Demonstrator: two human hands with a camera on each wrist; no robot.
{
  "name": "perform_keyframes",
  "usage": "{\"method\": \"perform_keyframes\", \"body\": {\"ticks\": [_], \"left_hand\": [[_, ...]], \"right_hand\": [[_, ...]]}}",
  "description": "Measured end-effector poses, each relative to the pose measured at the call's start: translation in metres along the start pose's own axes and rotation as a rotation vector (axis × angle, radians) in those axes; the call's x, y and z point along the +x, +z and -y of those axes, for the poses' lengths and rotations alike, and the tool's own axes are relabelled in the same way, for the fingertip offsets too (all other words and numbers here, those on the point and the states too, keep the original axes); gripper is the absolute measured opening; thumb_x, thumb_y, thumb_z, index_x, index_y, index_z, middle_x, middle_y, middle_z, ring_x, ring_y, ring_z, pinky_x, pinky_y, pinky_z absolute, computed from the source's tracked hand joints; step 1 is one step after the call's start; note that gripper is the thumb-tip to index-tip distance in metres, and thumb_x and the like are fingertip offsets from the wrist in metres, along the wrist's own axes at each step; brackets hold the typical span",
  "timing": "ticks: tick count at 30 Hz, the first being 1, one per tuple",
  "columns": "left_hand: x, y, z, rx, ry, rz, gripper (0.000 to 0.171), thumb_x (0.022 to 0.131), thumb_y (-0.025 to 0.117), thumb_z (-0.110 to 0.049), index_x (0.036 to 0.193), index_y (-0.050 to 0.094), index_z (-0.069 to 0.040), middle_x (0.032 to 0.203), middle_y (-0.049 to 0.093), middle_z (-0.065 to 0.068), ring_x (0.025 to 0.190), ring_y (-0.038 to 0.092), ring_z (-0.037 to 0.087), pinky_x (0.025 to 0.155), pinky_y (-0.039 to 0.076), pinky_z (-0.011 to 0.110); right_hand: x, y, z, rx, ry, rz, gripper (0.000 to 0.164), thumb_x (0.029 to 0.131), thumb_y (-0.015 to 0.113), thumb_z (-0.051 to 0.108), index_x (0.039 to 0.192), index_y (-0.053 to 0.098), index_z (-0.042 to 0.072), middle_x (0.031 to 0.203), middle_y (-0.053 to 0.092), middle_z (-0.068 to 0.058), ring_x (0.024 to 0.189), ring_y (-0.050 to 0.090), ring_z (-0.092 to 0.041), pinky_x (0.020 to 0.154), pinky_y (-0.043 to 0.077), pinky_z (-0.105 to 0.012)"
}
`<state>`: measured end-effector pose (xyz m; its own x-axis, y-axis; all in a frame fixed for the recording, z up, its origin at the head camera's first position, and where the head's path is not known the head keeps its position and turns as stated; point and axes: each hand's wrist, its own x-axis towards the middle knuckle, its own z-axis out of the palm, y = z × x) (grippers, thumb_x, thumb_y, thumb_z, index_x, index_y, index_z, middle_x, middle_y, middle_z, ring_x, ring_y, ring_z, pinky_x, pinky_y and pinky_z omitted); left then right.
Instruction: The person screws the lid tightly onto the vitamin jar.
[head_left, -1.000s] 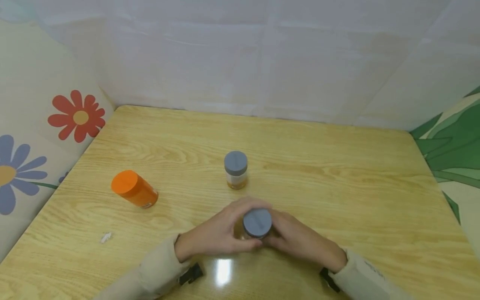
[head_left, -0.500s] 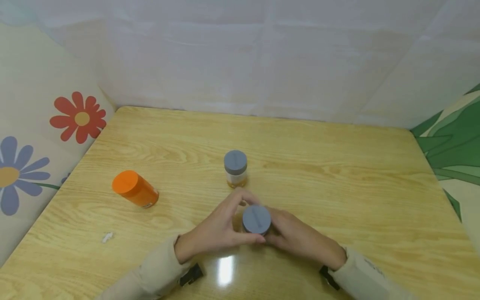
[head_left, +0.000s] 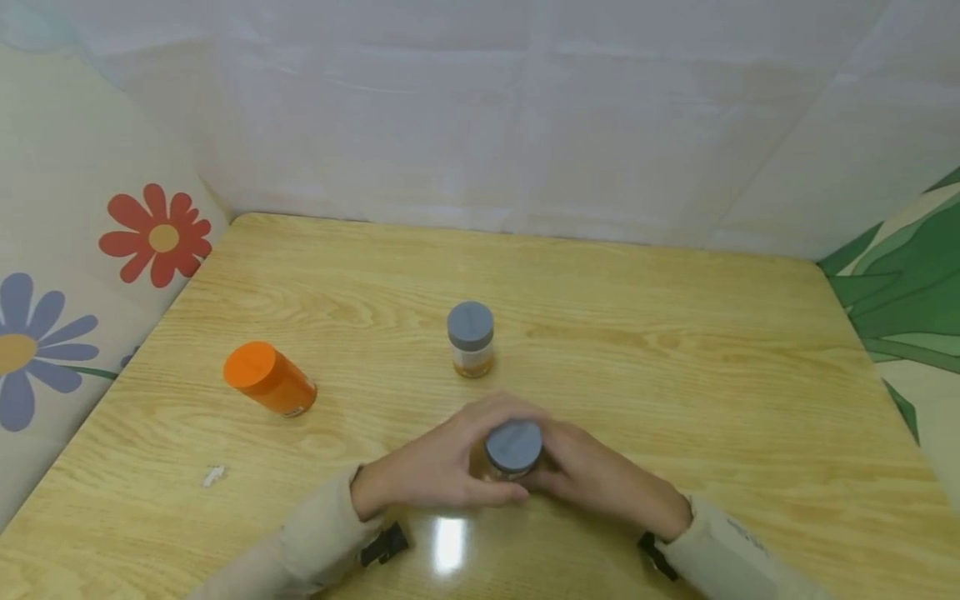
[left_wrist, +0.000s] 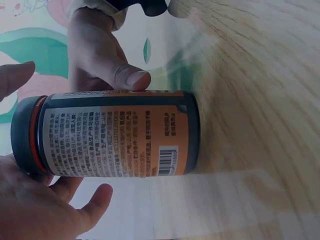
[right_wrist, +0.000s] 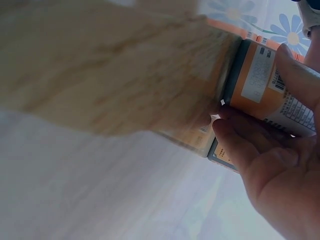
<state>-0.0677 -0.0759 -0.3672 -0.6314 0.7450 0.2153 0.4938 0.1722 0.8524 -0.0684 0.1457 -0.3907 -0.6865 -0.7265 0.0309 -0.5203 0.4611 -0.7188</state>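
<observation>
A pill bottle with a grey cap [head_left: 513, 446] and an orange-and-white label [left_wrist: 120, 135] stands upright between my hands. My right hand [head_left: 600, 483] grips its body, with the thumb [right_wrist: 297, 80] on one side and the fingers on the other. Around the cap curl the fingers of my left hand [head_left: 431, 467], at the far side. Its thumb tip [left_wrist: 17, 77] is a little apart from the cap in the left wrist view. Just beyond the hands stands another grey-capped bottle [head_left: 471, 346], upright.
An orange bottle [head_left: 277, 385] stands to the left on the wood-grain table [head_left: 675, 333]. Nearer me lies a small white scrap [head_left: 213, 476]. A pale wall covering [head_left: 450, 125] closes off the back, and flower-printed sheets [head_left: 45, 358] hang at the sides.
Half a second ago the left index finger arched higher and the left thumb lay against the cap; now the fingers sit lower and the thumb is apart. The right hand keeps its hold.
</observation>
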Motion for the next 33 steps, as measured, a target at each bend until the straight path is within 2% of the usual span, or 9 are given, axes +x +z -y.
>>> {"method": "perform_keyframes", "body": {"ticks": [3,11,14,21,27,33], "left_hand": [[0.0009,0.001,0.0,0.018,0.018,-0.022,0.067,0.082,0.081,-0.021,0.14,0.049,-0.014,0.137,0.056,0.0,0.128,0.05,0.012,0.111,0.041,0.035],[-0.006,0.0009,-0.0016,0.068,-0.086,-0.167,0.079,0.07,0.089,-0.023,0.138,0.049,-0.011,0.136,0.051,0.001,0.129,0.048,0.016,0.113,0.04,0.041],[-0.0066,0.001,0.0,0.068,-0.08,-0.183,0.075,0.069,0.089,-0.021,0.133,0.052,-0.008,0.132,0.053,0.002,0.124,0.05,0.015,0.11,0.043,0.04],[-0.0065,-0.0014,-0.0002,0.065,-0.039,-0.173,0.057,0.079,0.082,-0.018,0.129,0.058,-0.008,0.13,0.06,0.003,0.124,0.054,0.015,0.108,0.044,0.038],[-0.0067,-0.0021,0.0001,0.027,-0.005,-0.12,0.058,0.081,0.075,-0.012,0.135,0.055,-0.01,0.133,0.059,0.003,0.124,0.054,0.015,0.108,0.044,0.038],[-0.0012,0.0013,0.005,0.056,0.09,-0.081,0.062,0.082,0.077,-0.015,0.138,0.052,-0.011,0.133,0.06,0.003,0.125,0.054,0.014,0.108,0.043,0.035]], "right_hand": [[-0.0001,0.0004,-0.0002,-0.014,-0.009,0.0,0.05,0.091,0.07,0.016,0.135,0.051,0.002,0.128,0.065,-0.012,0.117,0.064,-0.029,0.1,0.052,-0.044],[0.0023,-0.0001,0.0007,0.029,0.03,0.023,0.04,0.091,0.07,0.018,0.127,0.058,0.008,0.123,0.068,-0.005,0.117,0.064,-0.024,0.1,0.052,-0.043],[0.0023,0.0,0.0002,0.029,0.02,0.02,0.04,0.091,0.07,0.019,0.127,0.058,0.008,0.122,0.068,-0.005,0.117,0.064,-0.025,0.1,0.052,-0.044],[0.0025,0.0003,0.0,0.058,0.044,0.028,0.042,0.088,0.073,0.019,0.127,0.057,0.012,0.122,0.067,-0.001,0.117,0.063,-0.02,0.101,0.052,-0.041],[0.0028,-0.0003,-0.0004,0.082,0.04,0.043,0.045,0.088,0.074,0.021,0.128,0.056,0.013,0.124,0.066,0.001,0.118,0.063,-0.018,0.103,0.051,-0.039],[-0.0005,-0.0013,0.0005,0.034,0.033,0.025,0.056,0.091,0.07,0.02,0.14,0.047,0.006,0.135,0.061,-0.009,0.125,0.059,-0.026,0.105,0.049,-0.044]]}}
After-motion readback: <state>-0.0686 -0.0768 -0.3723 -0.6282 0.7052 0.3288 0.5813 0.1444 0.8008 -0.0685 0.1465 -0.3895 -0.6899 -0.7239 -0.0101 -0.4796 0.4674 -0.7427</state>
